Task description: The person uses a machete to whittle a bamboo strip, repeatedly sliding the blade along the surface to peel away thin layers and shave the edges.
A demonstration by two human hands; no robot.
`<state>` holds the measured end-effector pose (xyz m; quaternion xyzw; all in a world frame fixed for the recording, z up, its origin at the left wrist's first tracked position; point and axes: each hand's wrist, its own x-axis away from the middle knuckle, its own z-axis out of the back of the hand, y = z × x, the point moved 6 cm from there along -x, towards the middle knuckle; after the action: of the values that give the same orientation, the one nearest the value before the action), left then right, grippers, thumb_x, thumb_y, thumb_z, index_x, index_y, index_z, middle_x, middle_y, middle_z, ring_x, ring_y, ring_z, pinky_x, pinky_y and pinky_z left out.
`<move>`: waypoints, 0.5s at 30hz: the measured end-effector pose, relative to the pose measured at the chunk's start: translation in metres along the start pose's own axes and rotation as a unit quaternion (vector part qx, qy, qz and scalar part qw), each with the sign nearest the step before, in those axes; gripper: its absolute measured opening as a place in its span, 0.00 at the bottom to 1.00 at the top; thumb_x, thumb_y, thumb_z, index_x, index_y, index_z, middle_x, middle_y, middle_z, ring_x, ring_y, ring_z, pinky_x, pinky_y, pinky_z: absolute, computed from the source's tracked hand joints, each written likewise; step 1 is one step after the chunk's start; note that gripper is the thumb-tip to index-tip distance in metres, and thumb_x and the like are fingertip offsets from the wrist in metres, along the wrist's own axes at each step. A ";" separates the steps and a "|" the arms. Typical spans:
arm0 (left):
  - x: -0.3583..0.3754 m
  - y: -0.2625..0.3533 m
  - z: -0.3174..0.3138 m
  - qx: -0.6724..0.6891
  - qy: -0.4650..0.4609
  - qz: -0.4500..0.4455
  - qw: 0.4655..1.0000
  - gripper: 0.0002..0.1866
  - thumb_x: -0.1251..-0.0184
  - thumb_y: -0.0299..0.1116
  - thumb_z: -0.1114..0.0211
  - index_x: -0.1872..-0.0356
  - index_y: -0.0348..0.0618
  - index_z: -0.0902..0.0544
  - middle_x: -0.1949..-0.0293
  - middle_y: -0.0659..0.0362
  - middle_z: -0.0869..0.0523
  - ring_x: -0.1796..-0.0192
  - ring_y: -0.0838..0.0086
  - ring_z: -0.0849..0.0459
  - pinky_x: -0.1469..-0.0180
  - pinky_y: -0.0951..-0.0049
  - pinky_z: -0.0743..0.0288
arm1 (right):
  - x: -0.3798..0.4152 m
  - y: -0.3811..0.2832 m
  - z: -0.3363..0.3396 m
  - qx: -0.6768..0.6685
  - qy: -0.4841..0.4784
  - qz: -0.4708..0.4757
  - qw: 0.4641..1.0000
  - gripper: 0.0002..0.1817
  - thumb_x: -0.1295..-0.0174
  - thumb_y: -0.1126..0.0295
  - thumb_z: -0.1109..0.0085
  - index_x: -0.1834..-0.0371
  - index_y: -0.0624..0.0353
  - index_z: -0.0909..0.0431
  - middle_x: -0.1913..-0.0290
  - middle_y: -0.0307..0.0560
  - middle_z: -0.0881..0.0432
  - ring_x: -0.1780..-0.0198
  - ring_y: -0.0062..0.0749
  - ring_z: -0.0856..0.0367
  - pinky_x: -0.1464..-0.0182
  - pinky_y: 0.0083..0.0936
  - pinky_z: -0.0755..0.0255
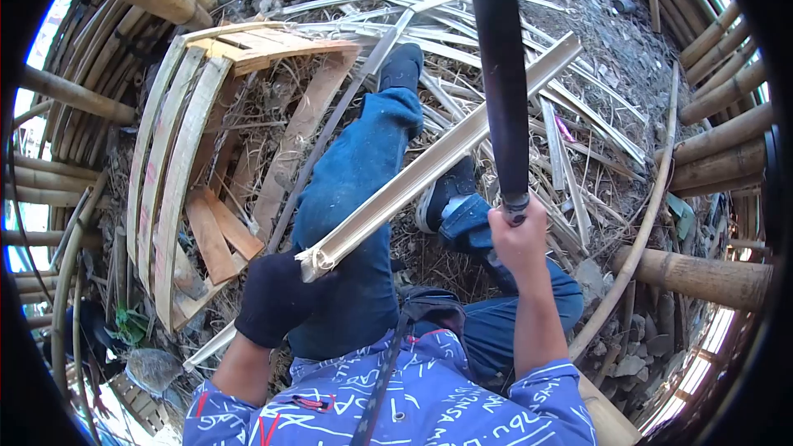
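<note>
Head view: my gloved left hand (277, 301) lies at the near end of a split bamboo length (396, 196); its fingers are hidden, so I cannot confirm a grip. The bamboo slants across my leg (343, 190) to far right. My bare right hand (520, 235) is closed round the handle of a long blade (502, 74), raised across the bamboo; contact cannot be determined. Hazard noted: should the bamboo roll on my leg, the edge could glance toward my shoe (434, 206) or glove. Wooden crate (310, 116) at left.
</note>
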<state>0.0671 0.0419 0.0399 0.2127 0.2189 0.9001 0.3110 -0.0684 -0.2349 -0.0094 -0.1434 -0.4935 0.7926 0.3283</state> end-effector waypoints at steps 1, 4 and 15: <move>0.003 -0.003 0.000 -0.001 0.002 0.005 1.000 0.13 0.52 0.37 0.30 0.71 0.37 0.16 0.78 0.43 0.19 0.71 0.51 0.16 0.71 0.62 0.25 | 0.004 -0.004 -0.009 -0.011 -0.003 0.008 1.000 0.14 0.51 0.78 0.46 0.59 0.70 0.25 0.82 0.49 0.25 0.81 0.29 0.25 0.74 0.26 0.32; 0.002 -0.007 -0.002 -0.014 0.003 -0.002 1.000 0.17 0.51 0.45 0.28 0.68 0.41 0.15 0.78 0.46 0.18 0.72 0.52 0.17 0.71 0.59 0.24 | 0.011 -0.009 -0.013 -0.004 -0.011 0.028 1.000 0.13 0.51 0.78 0.46 0.60 0.68 0.24 0.80 0.48 0.24 0.79 0.27 0.24 0.73 0.25 0.31; 0.002 -0.011 -0.003 0.020 0.019 -0.012 1.000 0.17 0.51 0.45 0.28 0.71 0.41 0.15 0.78 0.46 0.18 0.73 0.51 0.17 0.72 0.59 0.25 | 0.003 -0.017 -0.007 0.026 -0.014 0.062 0.998 0.10 0.51 0.80 0.48 0.64 0.68 0.25 0.82 0.52 0.25 0.81 0.36 0.22 0.76 0.26 0.32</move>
<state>0.0694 0.0506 0.0322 0.1993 0.2450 0.8956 0.3134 -0.0607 -0.2233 0.0024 -0.1545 -0.4675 0.8257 0.2752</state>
